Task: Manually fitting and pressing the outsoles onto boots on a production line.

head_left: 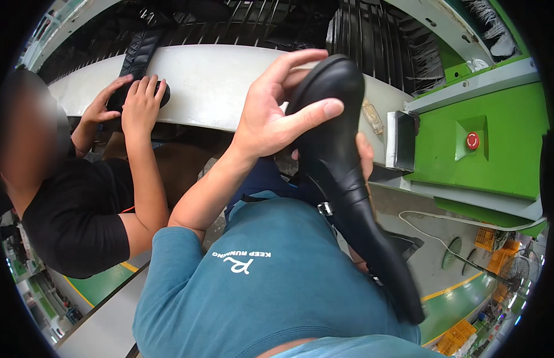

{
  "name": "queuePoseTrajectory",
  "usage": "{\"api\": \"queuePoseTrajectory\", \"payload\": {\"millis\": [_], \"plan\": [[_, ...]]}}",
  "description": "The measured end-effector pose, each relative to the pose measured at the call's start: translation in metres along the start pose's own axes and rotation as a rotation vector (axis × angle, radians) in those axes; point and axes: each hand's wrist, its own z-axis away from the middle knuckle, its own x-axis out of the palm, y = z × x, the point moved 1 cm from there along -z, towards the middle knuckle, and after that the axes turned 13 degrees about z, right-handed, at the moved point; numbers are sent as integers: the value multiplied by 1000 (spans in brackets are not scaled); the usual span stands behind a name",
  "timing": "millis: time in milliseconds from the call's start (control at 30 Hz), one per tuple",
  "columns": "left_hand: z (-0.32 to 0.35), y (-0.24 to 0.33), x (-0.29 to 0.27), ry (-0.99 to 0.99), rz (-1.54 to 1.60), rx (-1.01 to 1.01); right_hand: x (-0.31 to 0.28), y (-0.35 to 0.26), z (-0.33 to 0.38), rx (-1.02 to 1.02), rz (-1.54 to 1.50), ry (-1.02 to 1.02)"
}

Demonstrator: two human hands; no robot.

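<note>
From afar, I watch the left hand (270, 116) grip the toe of a black boot (334, 161) slanting before a teal shirt (253, 280); the right hand (365, 157), mostly hidden behind it, I cannot tell closed or loose. Beyond, a co-worker's hands (142, 107) touch dark footwear (141, 56) at a white table (199, 83).

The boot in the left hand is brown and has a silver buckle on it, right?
Not quite: the boot is black, not brown, as the head view shows. The rest is right: the left hand holds it, and there is a silver buckle on it.
</note>
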Motion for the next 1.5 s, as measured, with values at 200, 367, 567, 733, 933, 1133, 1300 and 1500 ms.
{"api": "queuePoseTrajectory", "payload": {"millis": [200, 367, 567, 733, 933, 1133, 1300, 1500], "plan": [[23, -10, -8, -63, -16, -107, 4, -37, 4, 85, -27, 158], [27, -9, -7, -69, -63, -77, -13, -25, 3, 67, 256, 246], [32, -7, -3, -70, -60, -45, 2, -35, 1, 52, 42, 118], [39, 1, 8, -33, -206, 6, -9, -26, 3, -4, 360, 260], [40, 0, 5, -34, -321, 11, 12, -34, 9, -150, 930, 390], [35, -16, -22, -14, 38, -51, -27, -55, -3, -225, 687, 149], [25, -20, -48, -81, -265, -78, -41, -53, -33, -596, 1699, 122], [74, -58, -71, 39, -195, -233, -46, -23, -42, -669, 1910, -3]]}}
